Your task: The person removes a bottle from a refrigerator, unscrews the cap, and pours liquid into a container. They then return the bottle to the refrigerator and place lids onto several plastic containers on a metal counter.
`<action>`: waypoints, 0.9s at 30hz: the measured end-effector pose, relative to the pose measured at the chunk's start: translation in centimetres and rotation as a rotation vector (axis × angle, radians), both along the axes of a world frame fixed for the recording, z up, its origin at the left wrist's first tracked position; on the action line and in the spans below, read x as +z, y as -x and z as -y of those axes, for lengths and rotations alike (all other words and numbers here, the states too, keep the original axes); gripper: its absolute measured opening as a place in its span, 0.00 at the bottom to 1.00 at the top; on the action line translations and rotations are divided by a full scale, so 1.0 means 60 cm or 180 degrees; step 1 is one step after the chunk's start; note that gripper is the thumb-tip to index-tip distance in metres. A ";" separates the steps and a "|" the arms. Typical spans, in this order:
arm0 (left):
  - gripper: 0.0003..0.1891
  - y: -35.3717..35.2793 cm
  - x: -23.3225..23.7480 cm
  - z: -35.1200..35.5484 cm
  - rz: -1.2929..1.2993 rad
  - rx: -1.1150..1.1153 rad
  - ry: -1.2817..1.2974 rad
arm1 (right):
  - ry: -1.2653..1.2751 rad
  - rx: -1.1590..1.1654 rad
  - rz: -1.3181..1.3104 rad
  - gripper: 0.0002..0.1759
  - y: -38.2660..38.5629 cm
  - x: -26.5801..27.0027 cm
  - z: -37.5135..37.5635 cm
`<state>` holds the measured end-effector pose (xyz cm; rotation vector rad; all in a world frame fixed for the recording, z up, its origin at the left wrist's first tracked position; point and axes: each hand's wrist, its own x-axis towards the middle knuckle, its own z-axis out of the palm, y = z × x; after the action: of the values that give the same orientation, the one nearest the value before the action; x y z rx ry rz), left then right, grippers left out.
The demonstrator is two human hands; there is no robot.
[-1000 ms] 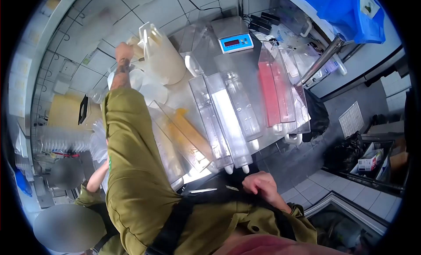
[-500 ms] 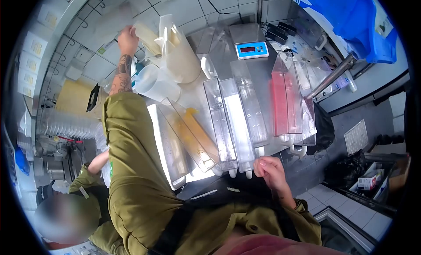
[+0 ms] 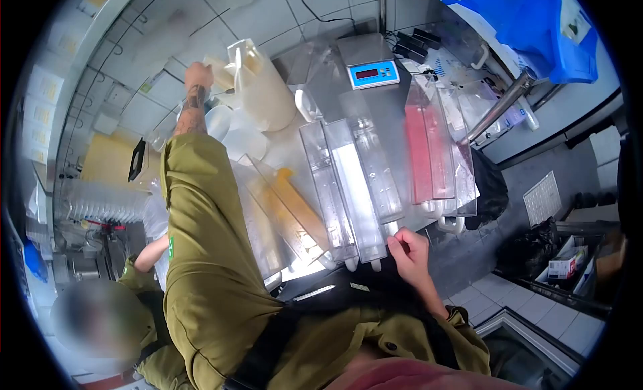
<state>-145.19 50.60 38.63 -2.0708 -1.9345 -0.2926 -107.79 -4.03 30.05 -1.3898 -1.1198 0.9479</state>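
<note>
My left hand (image 3: 199, 75) is stretched to the far left, closed beside a cream-coloured piece (image 3: 219, 72); what it grips is hard to make out. Right of it stands a large cloudy pitcher (image 3: 266, 95) with pale items inside, and a translucent tub (image 3: 244, 135) is nearer me. My right hand (image 3: 408, 250) is curled closed at the near end of the clear narrow bins (image 3: 358, 196), with nothing visible in its fingers. Orange contents (image 3: 295, 206) lie in a slanted bin to the left. Red contents (image 3: 418, 155) fill a bin on the right.
A blue-fronted scale (image 3: 373, 74) sits at the back. Beside the red bin, a metal post (image 3: 499, 105) slants below a blue bag (image 3: 522, 28). Another person (image 3: 144, 309) is at the lower left. Stacked clear containers (image 3: 104, 201) are on the left.
The view has shifted a little, so the bins and scale appear further left. My left hand is lower and nearer the pitcher. My right hand has risen slightly, its fingers still curled.
</note>
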 end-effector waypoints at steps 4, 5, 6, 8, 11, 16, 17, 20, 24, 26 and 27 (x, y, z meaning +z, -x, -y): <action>0.19 -0.037 0.063 0.038 0.1376 -0.0268 -0.0713 | -0.0216 -0.0235 -0.0064 0.13 -0.008 -0.035 0.009; 0.18 -0.040 0.079 0.046 0.1654 -0.0368 -0.0703 | -0.0202 -0.0287 -0.0084 0.13 -0.011 -0.037 0.013; 0.18 -0.017 0.075 0.032 0.1819 -0.0508 -0.0638 | -0.0203 -0.0344 -0.0097 0.13 -0.016 -0.038 0.013; 0.18 0.005 0.082 0.019 0.2151 -0.0807 -0.0513 | -0.0262 -0.0488 -0.0124 0.14 -0.023 -0.038 0.010; 0.17 -0.007 0.099 0.040 0.3470 -0.1011 -0.1164 | -0.0181 -0.0605 -0.0298 0.14 -0.034 -0.031 0.007; 0.15 -0.061 0.188 0.125 0.2524 -0.1169 -0.1772 | -0.0156 -0.0557 -0.0369 0.14 -0.035 -0.025 0.004; 0.14 -0.070 0.205 0.158 0.2990 -0.1533 -0.1934 | -0.0200 -0.0554 -0.0526 0.14 -0.033 -0.023 0.004; 0.08 -0.101 0.240 0.315 0.3457 -0.2378 -0.1962 | -0.0148 -0.0398 -0.1621 0.13 -0.017 0.004 -0.002; 0.12 -0.134 0.202 0.556 0.0902 -0.2925 -0.2333 | -0.0287 0.0928 -0.2760 0.15 0.034 0.084 -0.047; 0.12 -0.148 0.162 0.667 -0.0096 -0.3146 -0.1911 | -0.0247 0.1398 -0.2719 0.28 0.076 0.119 -0.078; 0.11 -0.158 0.138 0.705 -0.0080 -0.3544 -0.1622 | -0.0114 0.1403 -0.2760 0.28 0.101 0.134 -0.086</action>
<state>-135.73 8.33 46.90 -2.4712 -0.4035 -0.8497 -113.84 1.12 38.06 -0.5604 -0.7531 1.6247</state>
